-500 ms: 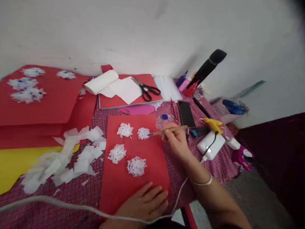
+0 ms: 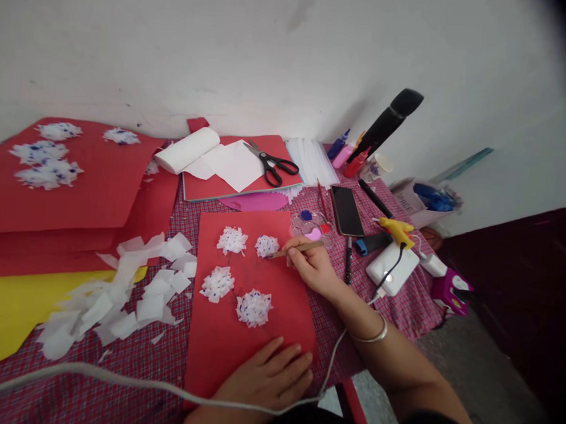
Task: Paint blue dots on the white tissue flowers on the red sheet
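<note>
The right hand [image 2: 311, 264] has a slim wooden stick [image 2: 279, 253], perhaps a brush, pinched between thumb and fingers, its near-left end at the edge of the far-right tissue-paper flower [image 2: 267, 245]; whether the tip touches the paper is too small to tell. The left hand [image 2: 264, 381] grasps nothing: it lies palm down with fingers extended on the near part of the red paper sheet [image 2: 280, 301], which lies on the checked tablecloth [image 2: 237, 205], left of the paint palette [image 2: 316, 224]. The stick should be light and stiff, best taken like a pencil, a little behind its tip. The sheet looks thin and bendable, likely to slide or curl on the cloth, so a flat palm on its bare near part suits it, or a hold by its edges. The four flowers look soft and fragile, their raised petals easily crushed or torn; a light touch with the tip is safer than pressing, and none should serve as a handhold.
</note>
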A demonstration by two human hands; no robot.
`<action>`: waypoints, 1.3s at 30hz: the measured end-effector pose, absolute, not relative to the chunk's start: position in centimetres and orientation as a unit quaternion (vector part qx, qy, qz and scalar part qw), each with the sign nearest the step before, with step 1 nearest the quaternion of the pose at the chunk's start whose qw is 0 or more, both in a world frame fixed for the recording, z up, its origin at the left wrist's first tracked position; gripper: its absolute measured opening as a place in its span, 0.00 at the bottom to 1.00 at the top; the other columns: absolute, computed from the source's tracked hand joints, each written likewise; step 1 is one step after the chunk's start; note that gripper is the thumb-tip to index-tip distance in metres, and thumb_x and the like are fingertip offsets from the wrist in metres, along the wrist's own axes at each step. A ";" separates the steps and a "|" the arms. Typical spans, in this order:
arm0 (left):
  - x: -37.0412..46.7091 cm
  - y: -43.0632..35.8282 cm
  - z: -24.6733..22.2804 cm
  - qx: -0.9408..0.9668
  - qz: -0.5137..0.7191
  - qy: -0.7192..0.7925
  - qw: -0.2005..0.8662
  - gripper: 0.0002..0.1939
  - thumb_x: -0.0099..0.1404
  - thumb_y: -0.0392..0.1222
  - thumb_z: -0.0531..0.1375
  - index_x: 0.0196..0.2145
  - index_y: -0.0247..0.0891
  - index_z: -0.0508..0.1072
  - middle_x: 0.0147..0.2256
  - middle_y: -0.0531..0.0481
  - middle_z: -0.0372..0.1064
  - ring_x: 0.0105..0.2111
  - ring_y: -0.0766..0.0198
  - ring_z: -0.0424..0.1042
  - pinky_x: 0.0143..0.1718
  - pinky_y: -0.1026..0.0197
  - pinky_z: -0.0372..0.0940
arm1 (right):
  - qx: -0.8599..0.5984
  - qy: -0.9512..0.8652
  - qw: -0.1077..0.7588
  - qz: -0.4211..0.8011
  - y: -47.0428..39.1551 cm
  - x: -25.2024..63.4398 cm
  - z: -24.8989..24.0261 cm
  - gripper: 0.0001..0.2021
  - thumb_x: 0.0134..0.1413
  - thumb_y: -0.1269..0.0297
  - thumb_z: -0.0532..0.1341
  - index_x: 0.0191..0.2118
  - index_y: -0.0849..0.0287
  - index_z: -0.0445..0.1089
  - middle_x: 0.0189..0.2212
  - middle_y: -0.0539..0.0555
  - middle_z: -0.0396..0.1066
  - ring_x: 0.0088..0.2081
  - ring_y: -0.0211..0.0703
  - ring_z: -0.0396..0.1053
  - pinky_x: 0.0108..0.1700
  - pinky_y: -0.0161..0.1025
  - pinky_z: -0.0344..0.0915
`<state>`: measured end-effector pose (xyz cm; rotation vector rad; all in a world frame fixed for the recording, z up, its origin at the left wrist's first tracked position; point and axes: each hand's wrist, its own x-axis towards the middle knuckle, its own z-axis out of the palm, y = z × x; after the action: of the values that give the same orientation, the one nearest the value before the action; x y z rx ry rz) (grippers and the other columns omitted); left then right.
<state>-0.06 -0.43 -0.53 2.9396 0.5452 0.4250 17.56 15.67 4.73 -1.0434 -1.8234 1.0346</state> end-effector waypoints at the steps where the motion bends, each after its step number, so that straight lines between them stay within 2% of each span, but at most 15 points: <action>1: -0.1 -0.4 -0.6 0.972 0.137 0.178 0.062 0.19 0.76 0.40 0.50 0.62 0.39 0.61 0.64 0.49 0.53 0.61 0.57 0.58 0.61 0.49 0.55 | -0.411 -0.715 0.393 0.407 15.7 17.5 4.8 0.08 0.63 0.66 0.53 0.35 0.59 0.67 0.21 0.47 0.64 0.22 0.35 0.61 0.26 0.34 0.58; 5: 0.0 -0.4 -0.6 0.975 0.134 0.170 0.059 0.19 0.76 0.40 0.48 0.62 0.38 0.60 0.64 0.50 0.55 0.60 0.57 0.59 0.60 0.49 0.56 | -0.400 -0.700 0.424 0.412 15.4 17.3 4.9 0.07 0.64 0.65 0.53 0.37 0.59 0.67 0.22 0.48 0.65 0.23 0.36 0.63 0.26 0.34 0.60; 12: 0.1 -0.4 -0.6 0.971 0.143 0.183 0.056 0.18 0.76 0.40 0.48 0.61 0.40 0.61 0.64 0.51 0.55 0.60 0.57 0.58 0.60 0.51 0.56 | -0.379 -0.779 0.361 0.345 15.1 17.1 5.0 0.08 0.64 0.69 0.53 0.40 0.58 0.69 0.28 0.51 0.69 0.29 0.37 0.67 0.33 0.35 0.63; 17: 0.1 -0.3 -0.5 0.962 0.193 0.192 0.031 0.17 0.76 0.40 0.46 0.58 0.41 0.65 0.61 0.53 0.59 0.59 0.59 0.59 0.60 0.52 0.55 | -0.411 -0.697 0.438 0.392 15.5 18.2 5.3 0.07 0.65 0.66 0.53 0.38 0.58 0.69 0.24 0.49 0.67 0.25 0.37 0.64 0.29 0.35 0.61; 23: 0.1 -0.1 0.1 0.962 0.187 0.196 0.034 0.17 0.76 0.40 0.47 0.58 0.41 0.65 0.60 0.53 0.60 0.58 0.59 0.60 0.59 0.52 0.54 | -0.436 -0.622 0.483 0.436 16.4 19.2 5.1 0.06 0.63 0.64 0.55 0.35 0.57 0.67 0.19 0.46 0.63 0.20 0.35 0.61 0.24 0.34 0.58; 29: 0.1 0.0 0.0 0.963 0.194 0.189 0.021 0.18 0.77 0.40 0.44 0.58 0.41 0.66 0.60 0.53 0.61 0.57 0.59 0.60 0.59 0.52 0.55 | -0.428 -0.641 0.444 0.457 16.5 18.8 4.7 0.08 0.62 0.61 0.55 0.35 0.58 0.66 0.20 0.46 0.62 0.20 0.35 0.59 0.24 0.33 0.56; 36: 0.0 -0.2 -0.2 0.967 0.172 0.185 0.031 0.18 0.77 0.41 0.45 0.59 0.41 0.64 0.61 0.53 0.59 0.58 0.59 0.59 0.59 0.52 0.55 | -0.432 -0.629 0.452 0.462 16.5 18.8 4.8 0.09 0.62 0.59 0.54 0.35 0.58 0.65 0.19 0.46 0.62 0.20 0.36 0.59 0.24 0.34 0.57; 39: 0.0 0.0 -0.1 0.969 0.169 0.177 0.025 0.17 0.76 0.41 0.47 0.59 0.40 0.64 0.61 0.52 0.59 0.57 0.59 0.61 0.59 0.52 0.55 | -0.431 -0.654 0.418 0.460 16.5 18.9 4.9 0.08 0.61 0.61 0.54 0.35 0.59 0.66 0.19 0.46 0.62 0.20 0.35 0.59 0.23 0.34 0.56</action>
<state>0.00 -0.05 -0.14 2.9983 0.5469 0.5222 18.88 16.51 4.88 -1.0826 -1.6404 1.1546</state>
